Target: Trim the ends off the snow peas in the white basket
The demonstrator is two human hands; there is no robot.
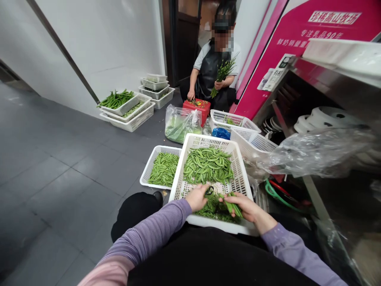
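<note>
A white basket (210, 142) holds heaped pods (208, 166) at its far end and green scraps (212, 209) nearer the person. Over the scraps, the right hand (246, 206) has its fingers clasped around a small bunch (233, 207); the left hand (196, 197) grips a dark looped tool (210, 190), perhaps scissors. Trimming seems under way; the next move likely calls for tool meeting pod tips.

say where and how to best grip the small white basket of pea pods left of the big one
Likely best at the rim of the small white basket, along its left side, coming from the left and slightly above. That rim shows bare beside the pea pods, while the large white basket overlaps the right side in this view.
</note>
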